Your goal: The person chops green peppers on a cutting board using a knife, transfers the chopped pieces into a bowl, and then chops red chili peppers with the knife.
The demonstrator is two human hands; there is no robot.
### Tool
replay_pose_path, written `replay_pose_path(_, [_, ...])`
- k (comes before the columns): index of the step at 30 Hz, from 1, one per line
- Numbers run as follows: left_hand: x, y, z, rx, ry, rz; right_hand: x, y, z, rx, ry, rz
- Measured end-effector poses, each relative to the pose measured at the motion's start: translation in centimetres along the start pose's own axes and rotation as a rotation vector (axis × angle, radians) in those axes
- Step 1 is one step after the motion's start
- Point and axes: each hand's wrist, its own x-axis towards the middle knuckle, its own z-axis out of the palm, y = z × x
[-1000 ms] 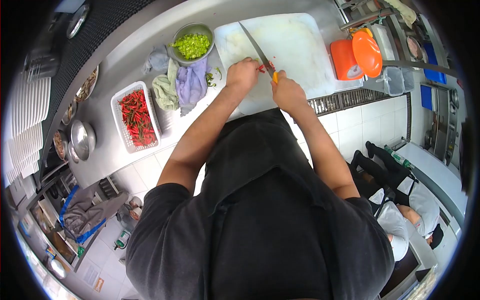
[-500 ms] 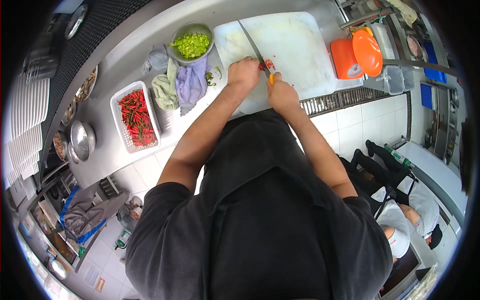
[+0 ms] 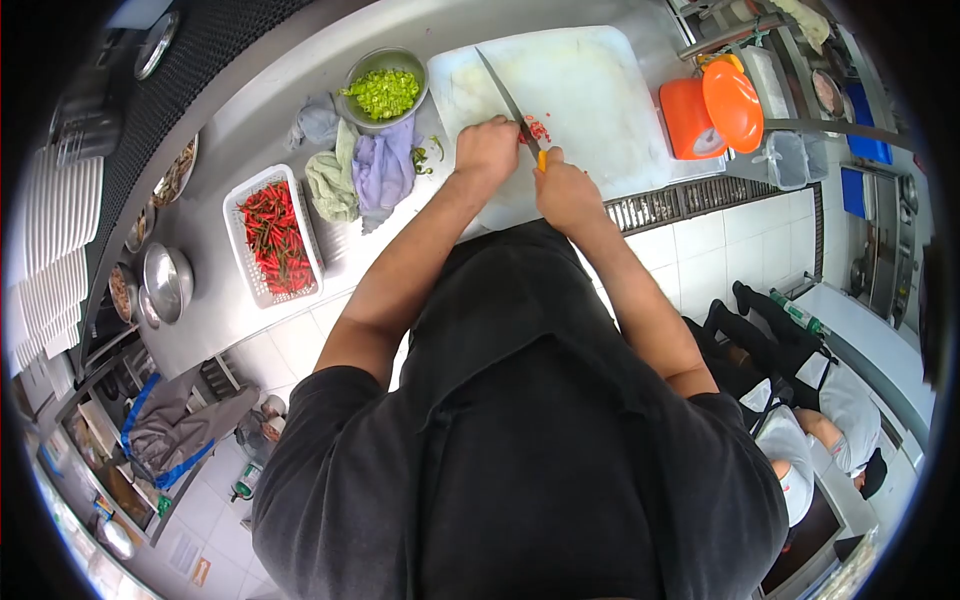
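My right hand [image 3: 567,190] is closed round the yellow handle of a long knife [image 3: 507,97]. The blade points away across a white cutting board [image 3: 600,90]. Just left of the blade, my left hand [image 3: 488,147] has its fingers curled down on the board, with a bit of red chili at the fingertips, mostly hidden. Chopped red chili [image 3: 537,128] lies in a small heap against the blade's right side. Whole red chilies [image 3: 272,235] fill a white plastic basket [image 3: 232,225] on the left. Chopped green pepper [image 3: 383,93] sits in a metal bowl [image 3: 420,80].
Purple [image 3: 383,170] and green cloths [image 3: 332,183] lie left of the board, beside green stem scraps [image 3: 420,160]. An orange scale [image 3: 688,118] stands at its right. Metal bowls [image 3: 167,282] are at far left. Other people [image 3: 830,410] are at lower right.
Both hands and the knife stay almost in the same place. The red pieces beside the blade have shifted slightly, and the camera view has moved a little.
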Motion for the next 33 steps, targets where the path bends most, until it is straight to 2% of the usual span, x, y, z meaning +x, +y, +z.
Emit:
replay_pose_path(2, [-0.1,-0.1,0.2,-0.007,0.004,0.007,1.1,0.2,2.1,0.003,0.03,0.02])
replay_pose_path(5, [0.0,-0.4,0.2,0.012,0.003,0.015,1.1,0.6,1.6,0.047,0.068,-0.039])
replay_pose_path(9, [0.1,-0.4,0.3,0.019,-0.005,0.014,0.4,-0.2,0.7,0.022,0.027,0.005])
replay_pose_path(14, [-0.2,-1.0,0.4,0.005,0.037,0.056,1.9,1.5,2.9,0.087,0.109,-0.044])
replay_pose_path(18, [-1.8,-2.5,0.4,-0.04,0.104,0.063,1.9,4.1,1.1,0.193,0.059,-0.083])
replay_pose_path(21, [-4.8,-4.8,-0.2,-0.159,0.293,-0.03,2.0,6.6,0.4,0.175,0.108,-0.088])
replay_pose_path(24, [-7.6,-7.3,0.1,-0.287,0.353,-0.231,1.2,7.0,-0.7,0.288,0.111,-0.08])
replay_pose_path(28, [-9.5,-8.8,-0.4,-0.181,0.296,-0.35,0.9,5.8,-1.2,0.274,0.083,-0.094])
replay_pose_path(31, [-9.5,-6.8,-1.5,-0.239,0.455,-0.222,0.8,4.3,-0.4,0.233,0.138,-0.172])
replay_pose_path(33, [-9.2,-4.9,-1.4,-0.28,0.499,-0.128,0.8,2.9,-0.1,0.278,0.043,-0.158])
